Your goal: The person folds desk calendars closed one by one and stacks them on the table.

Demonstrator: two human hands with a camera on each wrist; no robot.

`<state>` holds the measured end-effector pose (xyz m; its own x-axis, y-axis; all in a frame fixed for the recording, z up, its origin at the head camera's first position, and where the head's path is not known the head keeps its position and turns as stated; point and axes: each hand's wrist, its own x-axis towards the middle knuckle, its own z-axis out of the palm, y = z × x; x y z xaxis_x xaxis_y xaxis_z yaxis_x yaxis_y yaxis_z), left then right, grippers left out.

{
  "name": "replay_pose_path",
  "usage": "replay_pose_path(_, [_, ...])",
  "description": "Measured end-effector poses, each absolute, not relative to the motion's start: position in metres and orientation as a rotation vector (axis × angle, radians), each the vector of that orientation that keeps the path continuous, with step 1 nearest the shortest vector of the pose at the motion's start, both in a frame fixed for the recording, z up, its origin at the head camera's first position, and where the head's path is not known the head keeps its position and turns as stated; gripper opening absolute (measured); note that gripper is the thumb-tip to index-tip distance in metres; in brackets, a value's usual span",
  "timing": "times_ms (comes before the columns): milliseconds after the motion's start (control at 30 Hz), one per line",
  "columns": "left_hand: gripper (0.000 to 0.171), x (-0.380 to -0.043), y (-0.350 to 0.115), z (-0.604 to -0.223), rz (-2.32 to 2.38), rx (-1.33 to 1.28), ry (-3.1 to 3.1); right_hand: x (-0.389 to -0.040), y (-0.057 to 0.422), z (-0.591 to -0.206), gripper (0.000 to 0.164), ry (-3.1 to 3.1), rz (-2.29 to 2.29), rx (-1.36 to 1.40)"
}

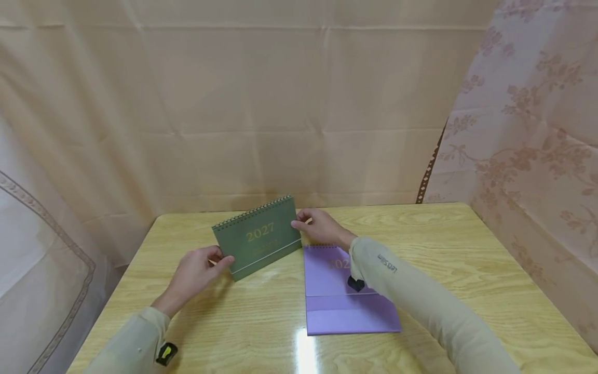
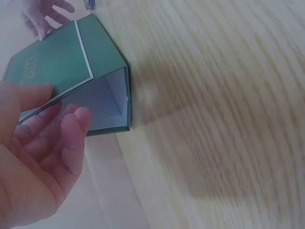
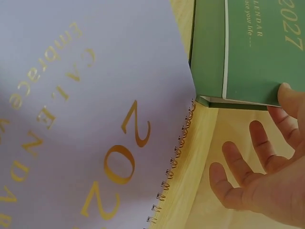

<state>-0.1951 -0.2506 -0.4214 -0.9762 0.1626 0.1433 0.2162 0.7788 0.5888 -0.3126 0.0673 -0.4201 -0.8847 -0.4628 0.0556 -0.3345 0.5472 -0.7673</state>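
Observation:
A green spiral-bound desk calendar marked 2027 is propped like a tent, slanting across the back of the table. At its left edge, my left hand pinches the front panel, thumb in front and fingertips behind. The hollow between its panels shows in the left wrist view. My right hand pinches the opposite edge between thumb and index finger; its other fingers are spread apart in the right wrist view. A purple spiral-bound calendar lies beneath the right forearm, which covers part of its gold lettering.
The wood-grain table ends at a beige curtain behind it. Floral cloth hangs on the right, and pale cloth on the left. The purple calendar's spiral top is close to the green one's lower right corner.

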Motion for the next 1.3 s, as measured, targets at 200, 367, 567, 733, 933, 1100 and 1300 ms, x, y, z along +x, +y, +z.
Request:
replay_pose_path(200, [0.023, -0.193, -0.253, -0.418, -0.941, -0.285, -2.881, -0.311, 0.066, -0.418, 0.018, 2.624, -1.262, -0.697])
replay_pose_path(367, [0.024, -0.194, -0.254, -0.416, -0.885, -0.283, -2.847, -0.311, 0.065, -0.417, 0.018, 2.615, -1.297, -0.687])
replay_pose_path(567, [0.022, -0.197, -0.258, -0.415, -0.860, -0.303, -2.818, -0.312, 0.062, -0.415, 0.016, 2.587, -1.333, -0.656])
replay_pose_path(733, [0.021, -0.196, -0.259, -0.408, -0.855, -0.309, -2.807, -0.308, 0.061, -0.408, 0.017, 2.560, -1.374, -0.637])
replay_pose_path(933, [0.023, -0.196, -0.262, -0.399, -0.899, -0.324, -2.780, -0.303, 0.063, -0.397, 0.015, 2.523, -1.471, -0.685])
replay_pose_path(1100, [0.026, -0.197, -0.263, -0.393, -0.957, -0.331, -2.761, -0.298, 0.069, -0.390, 0.015, 2.494, -1.524, -0.733])
replay_pose_path(1300, [0.031, -0.197, -0.261, -0.383, -1.045, -0.316, -2.769, -0.290, 0.082, -0.384, 0.015, 2.494, -1.544, -0.719])
